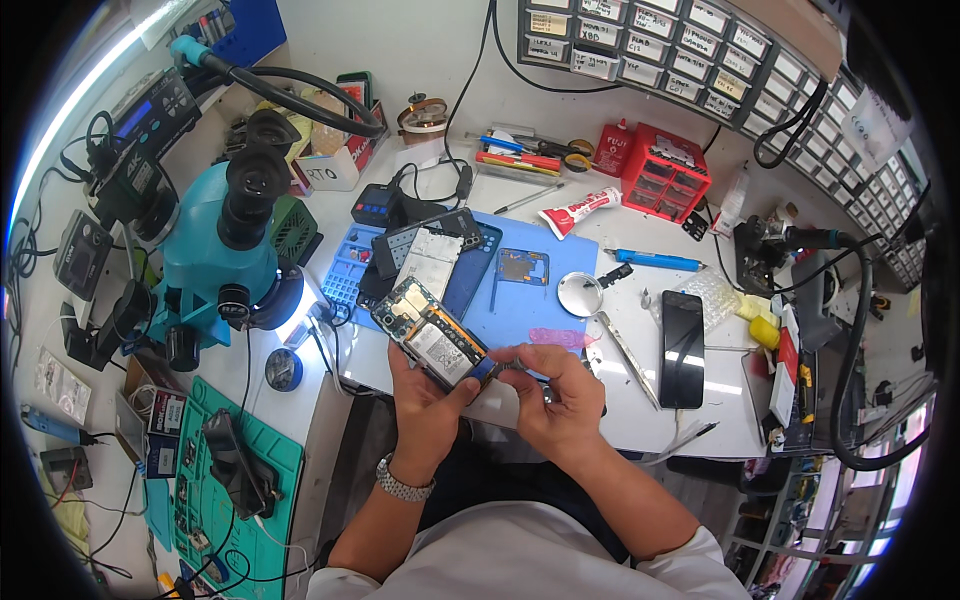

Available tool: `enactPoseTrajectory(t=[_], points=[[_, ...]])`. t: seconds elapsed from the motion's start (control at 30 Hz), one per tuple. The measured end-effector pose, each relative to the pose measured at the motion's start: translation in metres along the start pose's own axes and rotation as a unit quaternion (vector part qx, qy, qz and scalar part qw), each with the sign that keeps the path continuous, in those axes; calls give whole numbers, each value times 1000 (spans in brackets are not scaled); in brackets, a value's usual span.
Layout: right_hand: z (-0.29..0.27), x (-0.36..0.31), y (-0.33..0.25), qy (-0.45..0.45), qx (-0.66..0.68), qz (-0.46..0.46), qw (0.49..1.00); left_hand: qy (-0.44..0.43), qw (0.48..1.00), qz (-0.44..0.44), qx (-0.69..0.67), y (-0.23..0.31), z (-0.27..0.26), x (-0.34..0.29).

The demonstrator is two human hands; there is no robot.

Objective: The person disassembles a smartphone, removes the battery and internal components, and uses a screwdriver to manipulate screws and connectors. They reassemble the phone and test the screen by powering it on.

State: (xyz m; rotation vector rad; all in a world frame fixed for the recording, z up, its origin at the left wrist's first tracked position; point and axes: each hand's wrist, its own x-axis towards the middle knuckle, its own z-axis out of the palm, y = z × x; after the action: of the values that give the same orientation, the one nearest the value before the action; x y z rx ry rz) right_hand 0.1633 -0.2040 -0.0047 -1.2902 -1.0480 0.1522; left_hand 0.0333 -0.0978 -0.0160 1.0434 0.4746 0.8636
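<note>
An opened phone point(438, 345) with its battery and circuit board bare is tilted over the front edge of the bench. My left hand point(425, 410) is closed round its lower left side, thumb near the lower end. At that lower end my right hand point(560, 400) is pinched; the small thing in its fingers is mostly hidden. Just beyond lie a silvery phone plate point(430, 262) and a dark blue phone shell point(478, 268), overlapping on a light blue mat point(565, 260). A dark phone mid-frame piece point(522, 267) rests to their right.
A teal microscope point(215, 235) stands at left, above a green mat point(285, 440). Rightward are a round dish point(580, 295), a long metal tool point(628, 360), a black phone point(683, 350) and a blue pen-like tool point(655, 260). Behind sit a tube point(580, 212) and a red drawer box point(665, 172).
</note>
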Motion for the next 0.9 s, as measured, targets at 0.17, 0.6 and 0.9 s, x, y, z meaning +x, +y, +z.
enactPoseTrajectory(t=[0.17,0.6,0.9], points=[[-8,11,-7,-20,-132,-59,989,4,1000,2,8,-3,-4,0],[1,5,3,30,-11,-12,999,-18,1000,9,-12,-8,-7,2],[-3,2,6,-17,-34,-62,997,-5,1000,8,-2,-1,-3,2]])
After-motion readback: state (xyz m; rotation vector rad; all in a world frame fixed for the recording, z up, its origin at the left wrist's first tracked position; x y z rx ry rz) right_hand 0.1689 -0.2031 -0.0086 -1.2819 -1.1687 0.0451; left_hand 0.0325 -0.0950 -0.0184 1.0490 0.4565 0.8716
